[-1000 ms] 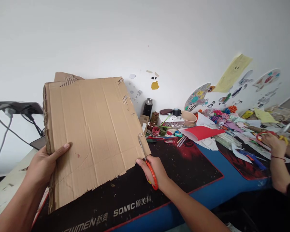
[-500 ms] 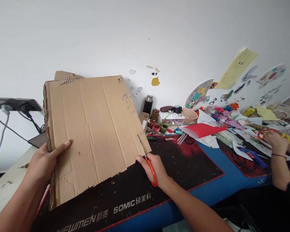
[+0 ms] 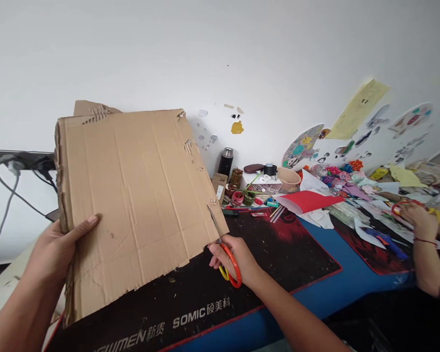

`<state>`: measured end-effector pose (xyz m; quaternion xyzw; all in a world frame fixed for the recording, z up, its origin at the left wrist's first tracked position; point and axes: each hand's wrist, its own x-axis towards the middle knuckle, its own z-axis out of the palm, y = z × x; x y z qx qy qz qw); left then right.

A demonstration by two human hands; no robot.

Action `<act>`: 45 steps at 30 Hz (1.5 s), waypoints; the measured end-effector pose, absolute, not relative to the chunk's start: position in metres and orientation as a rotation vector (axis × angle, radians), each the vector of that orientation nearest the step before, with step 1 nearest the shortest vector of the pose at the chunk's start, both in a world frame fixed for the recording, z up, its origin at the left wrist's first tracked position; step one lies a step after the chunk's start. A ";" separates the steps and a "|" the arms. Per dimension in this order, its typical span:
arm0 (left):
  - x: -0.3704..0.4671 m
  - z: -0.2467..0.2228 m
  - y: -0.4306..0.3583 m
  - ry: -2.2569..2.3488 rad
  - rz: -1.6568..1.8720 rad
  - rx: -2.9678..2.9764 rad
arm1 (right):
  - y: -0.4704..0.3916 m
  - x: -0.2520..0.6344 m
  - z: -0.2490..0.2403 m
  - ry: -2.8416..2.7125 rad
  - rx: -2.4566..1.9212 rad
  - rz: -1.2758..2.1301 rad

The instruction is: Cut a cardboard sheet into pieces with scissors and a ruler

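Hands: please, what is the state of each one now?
Left hand: closed on the cardboard sheet, gripping its left edge.
Right hand: closed on the orange-handled scissors, blades at the cardboard's right edge.

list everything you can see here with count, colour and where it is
cardboard sheet: 1, brown, held up over the mat's left end
scissors: 1, red and yellow handles, blades at the cardboard's right edge
desk mat: 1, black and red, on the blue table
flask: 1, dark, by the wall
bowl: 1, beige, behind the red paper
red paper: 1, red, mid table
wall cutouts: several, mixed colours, right wall
co-worker's hand: 1, far right, on paper scraps
left hand: grips the cardboard's left edge
right hand: holds the scissors
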<state>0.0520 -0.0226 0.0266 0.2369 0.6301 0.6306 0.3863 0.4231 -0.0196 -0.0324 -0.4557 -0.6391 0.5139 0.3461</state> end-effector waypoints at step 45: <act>0.050 0.039 -0.030 1.715 1.459 0.673 | -0.028 0.416 -0.038 -1.543 -1.365 1.327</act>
